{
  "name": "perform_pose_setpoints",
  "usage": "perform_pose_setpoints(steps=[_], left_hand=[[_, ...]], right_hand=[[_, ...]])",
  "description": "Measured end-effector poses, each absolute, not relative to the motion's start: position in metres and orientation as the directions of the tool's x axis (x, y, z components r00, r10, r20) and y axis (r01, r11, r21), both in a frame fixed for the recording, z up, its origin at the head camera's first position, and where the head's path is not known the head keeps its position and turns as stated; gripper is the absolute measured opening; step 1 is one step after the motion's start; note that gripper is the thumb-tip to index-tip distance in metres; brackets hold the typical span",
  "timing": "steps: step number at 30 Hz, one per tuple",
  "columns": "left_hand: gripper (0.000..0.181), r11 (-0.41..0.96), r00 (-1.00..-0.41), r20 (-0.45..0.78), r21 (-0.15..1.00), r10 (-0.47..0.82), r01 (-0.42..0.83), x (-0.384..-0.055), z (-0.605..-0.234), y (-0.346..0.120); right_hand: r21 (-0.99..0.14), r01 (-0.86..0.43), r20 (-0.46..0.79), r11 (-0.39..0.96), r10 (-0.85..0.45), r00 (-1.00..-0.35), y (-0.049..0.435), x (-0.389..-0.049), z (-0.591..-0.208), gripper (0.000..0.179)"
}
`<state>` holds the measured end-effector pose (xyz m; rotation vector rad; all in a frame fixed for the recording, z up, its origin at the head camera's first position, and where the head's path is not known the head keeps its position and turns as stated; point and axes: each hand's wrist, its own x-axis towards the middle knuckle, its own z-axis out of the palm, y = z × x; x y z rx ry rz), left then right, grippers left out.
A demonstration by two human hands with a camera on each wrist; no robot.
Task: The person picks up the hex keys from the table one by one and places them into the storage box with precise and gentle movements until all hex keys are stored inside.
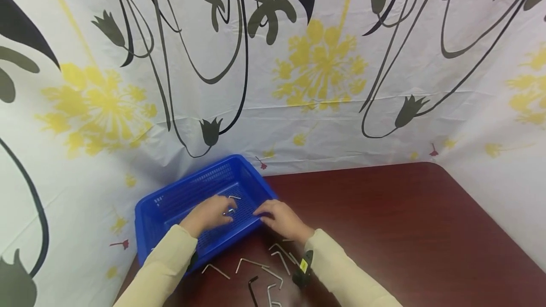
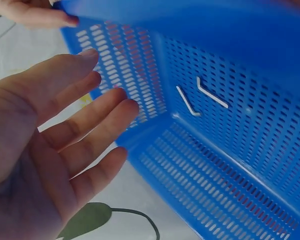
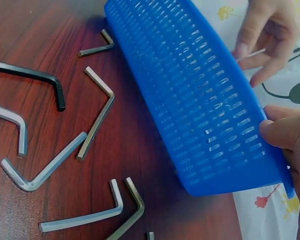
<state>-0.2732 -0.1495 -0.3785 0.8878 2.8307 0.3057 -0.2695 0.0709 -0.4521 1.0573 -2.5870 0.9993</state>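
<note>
A blue plastic basket [image 1: 147, 205] with slotted walls stands at the table's left. Over its inside is my left hand [image 1: 212, 213], fingers spread and loosely bent; the left wrist view shows the palm [image 2: 25, 165] bare. On the basket floor lie two silver hex keys, one bent key [image 2: 213, 95] beside another key [image 2: 187, 101]. My right hand [image 1: 283, 219] grips the basket's rim at its near right corner, thumb [image 3: 272, 131] outside the wall and fingers partly hidden behind it.
Several loose hex keys lie on the dark red table [image 1: 384, 221] in front of the basket, among them a black hex key [image 3: 35, 75] and a brass-toned key [image 3: 97, 117]. A flower-printed white cloth [image 1: 273, 84] hangs behind and at both sides.
</note>
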Motion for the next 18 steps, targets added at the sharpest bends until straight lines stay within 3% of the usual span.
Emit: perform_pose_setpoints(steps=[7,18], left_hand=[[0.024,0.799,-0.818,-0.063,0.269,0.571,0.537,-0.251,-0.378,-0.152],[0.026,0.797,-0.841,-0.013,0.328,0.541,0.507,-0.221,-0.386,-0.164]], right_hand=[[-0.529,-0.682,0.407,0.505,-0.554,-0.726,0.074,-0.265,-0.442,0.020],[-0.392,-0.730,0.477,0.560,-0.555,-0.681,0.091,-0.234,-0.425,0.021]])
